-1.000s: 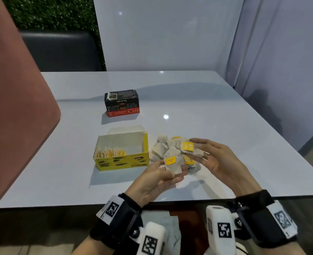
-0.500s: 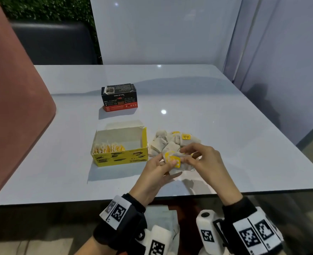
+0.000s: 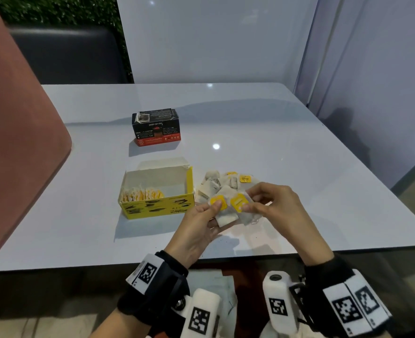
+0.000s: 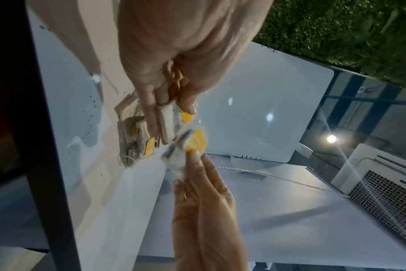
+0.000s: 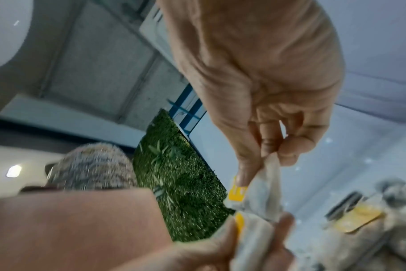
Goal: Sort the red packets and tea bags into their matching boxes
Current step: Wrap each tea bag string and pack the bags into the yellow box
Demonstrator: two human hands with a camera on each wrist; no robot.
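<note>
Both hands have drawn together above the table edge: left hand point(image 3: 202, 219) and right hand point(image 3: 270, 203) each pinch a tea bag point(image 3: 226, 211), side by side. Yellow box point(image 3: 156, 208) lies just left of the left hand, nearer it.

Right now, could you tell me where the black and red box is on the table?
In the head view, the black and red box stands left of centre on the table, apart from and behind the open yellow box.
</note>
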